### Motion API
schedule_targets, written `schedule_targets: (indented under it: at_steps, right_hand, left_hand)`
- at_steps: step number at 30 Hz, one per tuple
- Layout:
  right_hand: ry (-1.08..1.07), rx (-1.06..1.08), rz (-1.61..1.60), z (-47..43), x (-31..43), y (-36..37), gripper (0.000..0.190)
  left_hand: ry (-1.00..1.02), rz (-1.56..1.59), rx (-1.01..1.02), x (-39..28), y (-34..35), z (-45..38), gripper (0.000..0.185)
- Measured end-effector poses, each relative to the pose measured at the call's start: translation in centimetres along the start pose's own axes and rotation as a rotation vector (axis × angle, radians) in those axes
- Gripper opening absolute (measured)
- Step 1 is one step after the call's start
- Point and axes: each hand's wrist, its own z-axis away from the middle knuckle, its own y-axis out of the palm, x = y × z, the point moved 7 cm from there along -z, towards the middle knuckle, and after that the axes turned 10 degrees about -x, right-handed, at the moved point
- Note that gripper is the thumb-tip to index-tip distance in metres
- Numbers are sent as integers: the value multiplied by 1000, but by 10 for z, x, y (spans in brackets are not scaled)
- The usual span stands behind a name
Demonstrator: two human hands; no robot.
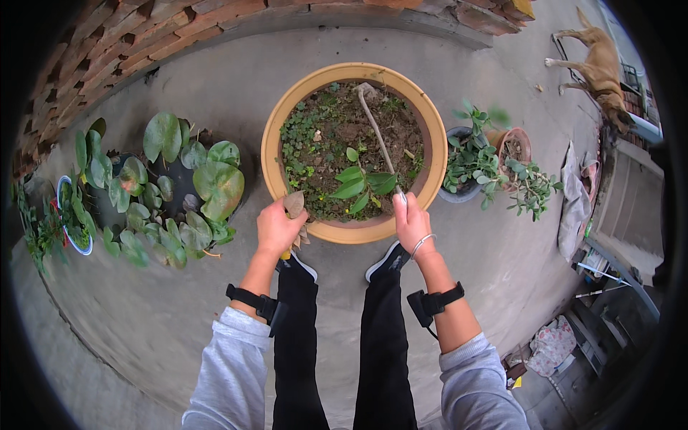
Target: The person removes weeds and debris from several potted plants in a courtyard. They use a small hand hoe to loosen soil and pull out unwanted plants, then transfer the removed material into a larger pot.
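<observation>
A large round yellow planter (pixel 270 156) full of soil stands on the ground before me. My left hand (pixel 279 226) is at its near left rim, closed on several dry brown leaves (pixel 294 204). Closed on the near end of a thin rod-like tool (pixel 379 134), my right hand (pixel 413 219) is at the near right rim. The tool reaches across the soil (pixel 344 140), and its bent far end looks caked with dirt. A small green-leaved plant (pixel 359 183) grows between my hands. Low green weeds (pixel 303 140) cover much of the soil's left side.
To the left, broad-leaved plants (pixel 215 183) fill a dark container. Succulents grow in a grey pot (pixel 457 191) and a terracotta pot (pixel 524 142) to the right. A brick wall (pixel 156 32) runs along the back. A tan dog (pixel 599 59) stands at upper right, near a grey cloth (pixel 571 209).
</observation>
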Motion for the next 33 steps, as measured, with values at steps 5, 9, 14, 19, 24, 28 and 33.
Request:
schedule_targets:
  at_steps: [5,9,14,19,24,28,33]
  right_hand:
    - [157,113,49,32,-13,29,36]
    - [122,56,0,43,-3,-1,36]
    - [829,276,-682,60,62,-19,37]
    - [866,191,-1071,71,166,11,38]
    - [934,15,-1088,32,177,115,37]
    - [716,-16,-623,60,120,159,37]
    - [506,55,-242,126,64,141,37]
  left_hand:
    - [-1,11,-8,2,0,3,36]
    - [28,8,10,4,1,0,36]
    - [-3,124,57,9,-1,0,34]
    - [-57,341,93,14,-10,14,30]
    - [-37,412,104,27,-34,41,21]
    - [-127,464,175,50,-54,53,15]
    - [-196,491,176,65,-75,53,14]
